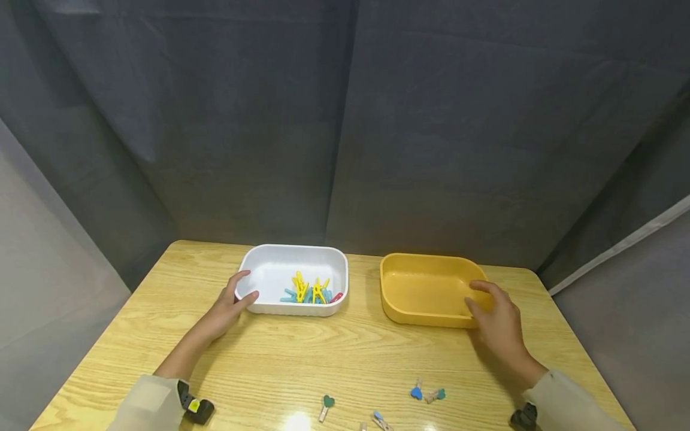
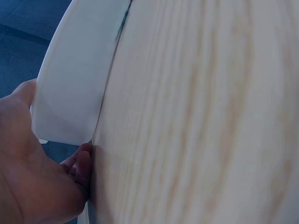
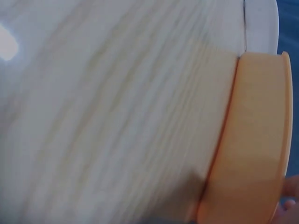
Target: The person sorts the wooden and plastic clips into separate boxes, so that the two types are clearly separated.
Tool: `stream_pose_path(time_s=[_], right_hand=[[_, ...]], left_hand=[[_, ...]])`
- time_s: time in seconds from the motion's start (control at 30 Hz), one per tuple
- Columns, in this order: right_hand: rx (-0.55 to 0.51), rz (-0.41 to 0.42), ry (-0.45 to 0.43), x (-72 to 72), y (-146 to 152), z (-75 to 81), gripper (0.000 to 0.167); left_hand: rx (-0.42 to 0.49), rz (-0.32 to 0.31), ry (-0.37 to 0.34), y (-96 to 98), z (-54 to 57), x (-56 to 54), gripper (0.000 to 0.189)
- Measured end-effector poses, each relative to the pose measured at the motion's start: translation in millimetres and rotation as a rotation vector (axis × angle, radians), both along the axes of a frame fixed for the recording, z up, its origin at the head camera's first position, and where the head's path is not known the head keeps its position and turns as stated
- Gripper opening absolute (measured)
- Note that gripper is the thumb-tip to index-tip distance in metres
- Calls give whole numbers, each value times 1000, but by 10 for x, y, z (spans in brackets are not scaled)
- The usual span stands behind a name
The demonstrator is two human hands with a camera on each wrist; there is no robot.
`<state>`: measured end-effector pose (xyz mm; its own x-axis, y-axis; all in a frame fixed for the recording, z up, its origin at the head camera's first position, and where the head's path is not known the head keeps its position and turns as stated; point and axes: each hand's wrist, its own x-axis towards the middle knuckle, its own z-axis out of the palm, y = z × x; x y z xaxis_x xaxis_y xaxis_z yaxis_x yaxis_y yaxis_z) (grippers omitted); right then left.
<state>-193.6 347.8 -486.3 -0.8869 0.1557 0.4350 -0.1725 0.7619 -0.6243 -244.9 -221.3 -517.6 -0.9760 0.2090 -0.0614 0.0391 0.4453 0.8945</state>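
Note:
At the left end of a white plastic bin, my left hand holds the rim, thumb over the front corner. The left wrist view shows the bin's side wall beside the palm, with some fingers bent at its lower corner. Yellow clothespins, blue ones and a red clothespin lie in its right half. My right hand grips the right end of a yellow bin, thumb and finger reaching over the rim. Only a bit of that hand enters the right wrist view, by the yellow wall.
Small wooden clothespins lie near the table's front: one with a green heart, one with a blue heart, a teal-topped one and a blue-topped one. A dark curtain hangs behind the wooden table.

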Motion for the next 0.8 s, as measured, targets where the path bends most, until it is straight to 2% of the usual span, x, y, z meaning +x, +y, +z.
stream_pose_path(time_s=[0.2, 0.33, 0.5, 0.67, 0.8], right_hand=[[-60, -26, -54, -22, 148, -69, 49], [-145, -16, -128, -34, 217, -110, 65], [-315, 53, -240, -37, 277, -183, 81], [-559, 140, -324, -63, 309, -262, 80], [-753, 201, -357, -93, 325, -301, 79]], left_hand=[[0, 3, -6, -2, 4, 2, 72], [-4, 5, -8, 0, 7, 2, 72], [2, 0, -3, 4, -1, -3, 74], [-6, -6, -1, 7, -6, -10, 76], [-8, -7, 5, 3, -1, -15, 77]])
